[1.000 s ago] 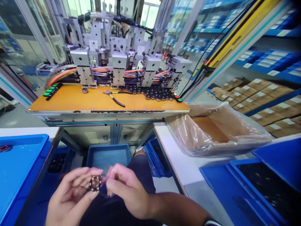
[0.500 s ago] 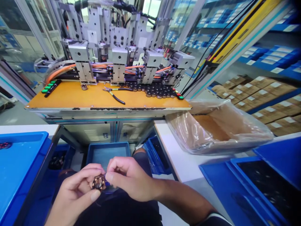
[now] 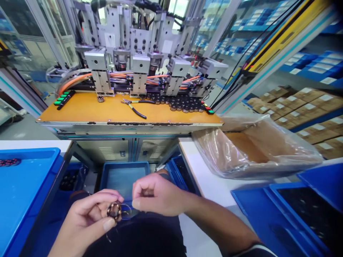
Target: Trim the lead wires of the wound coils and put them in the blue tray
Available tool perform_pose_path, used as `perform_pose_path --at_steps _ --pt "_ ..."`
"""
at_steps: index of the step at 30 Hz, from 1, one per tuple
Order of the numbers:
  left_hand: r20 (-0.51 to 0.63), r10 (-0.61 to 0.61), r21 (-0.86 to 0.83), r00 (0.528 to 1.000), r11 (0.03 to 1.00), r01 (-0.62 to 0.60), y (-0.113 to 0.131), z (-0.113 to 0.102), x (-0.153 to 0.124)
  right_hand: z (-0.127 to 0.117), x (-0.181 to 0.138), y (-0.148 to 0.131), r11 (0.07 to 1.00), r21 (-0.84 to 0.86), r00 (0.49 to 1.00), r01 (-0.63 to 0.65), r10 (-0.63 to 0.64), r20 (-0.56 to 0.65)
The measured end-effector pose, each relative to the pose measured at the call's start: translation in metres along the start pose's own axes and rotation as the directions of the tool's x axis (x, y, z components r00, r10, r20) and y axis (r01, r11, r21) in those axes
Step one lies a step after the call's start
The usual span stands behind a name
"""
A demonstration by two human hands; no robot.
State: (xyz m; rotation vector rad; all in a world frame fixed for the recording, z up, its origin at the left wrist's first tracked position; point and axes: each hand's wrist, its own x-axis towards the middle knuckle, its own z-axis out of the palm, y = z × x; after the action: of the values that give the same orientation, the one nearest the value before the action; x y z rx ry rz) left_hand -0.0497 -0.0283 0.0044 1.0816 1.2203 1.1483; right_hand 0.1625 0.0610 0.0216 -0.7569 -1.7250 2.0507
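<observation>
Between thumb and fingers, my left hand [image 3: 89, 216] holds a small round motor stator [image 3: 114, 211] with copper windings and a dark rim. Thin wire ends stick out from it; one loops right toward my right hand [image 3: 159, 195]. That hand is closed in a pinch, and the wire [image 3: 129, 210] runs up to its fingertips. Both hands are above my lap, a short way apart. A blue tray [image 3: 125, 175] lies just beyond them, low down.
A machine [image 3: 139, 64] stands behind an orange worktop [image 3: 80, 112] bearing cutting pliers [image 3: 135, 107], several dark round parts [image 3: 184, 103] and one single part [image 3: 100, 99]. A plastic-lined carton [image 3: 257, 142] is at right. Blue trays [image 3: 24, 189] flank both sides.
My right hand has moved away to the right from the stator, drawing the wire into a visible loop. The left hand stays nearly in place. The view has shifted slightly.
</observation>
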Motion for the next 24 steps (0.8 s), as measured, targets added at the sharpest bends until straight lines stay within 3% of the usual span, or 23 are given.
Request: perform_pose_path --at_steps 3,6,9,13,17,24 --pt "-0.031 -0.104 -0.11 0.994 0.989 0.1 0.005 0.007 -0.004 -0.008 0.008 -0.012 0.983 -0.105 0.988 0.152 -0.148 0.041" --pt "0.008 -0.138 -0.166 0.99 0.976 0.138 0.004 0.01 -0.008 -0.003 0.022 -0.022 0.904 -0.179 0.919 0.388 -0.365 0.15" --pt "0.06 -0.143 -0.155 0.988 0.976 0.151 0.002 0.011 -0.011 0.006 0.032 -0.023 0.86 -0.177 0.869 0.479 -0.437 0.232" --pt "-0.041 -0.121 -0.193 0.992 0.975 0.111 0.005 0.012 -0.014 0.014 0.027 -0.018 0.896 -0.207 0.92 0.393 -0.384 0.084" --pt "-0.015 0.021 -0.188 1.0 0.982 -0.024 0.003 0.008 -0.013 0.02 0.013 -0.015 0.94 -0.225 0.957 0.256 -0.28 -0.078" --pt "-0.002 0.097 -0.207 0.995 0.974 -0.095 0.002 0.012 -0.015 0.023 0.007 -0.018 0.959 -0.277 0.996 0.057 -0.072 -0.043"
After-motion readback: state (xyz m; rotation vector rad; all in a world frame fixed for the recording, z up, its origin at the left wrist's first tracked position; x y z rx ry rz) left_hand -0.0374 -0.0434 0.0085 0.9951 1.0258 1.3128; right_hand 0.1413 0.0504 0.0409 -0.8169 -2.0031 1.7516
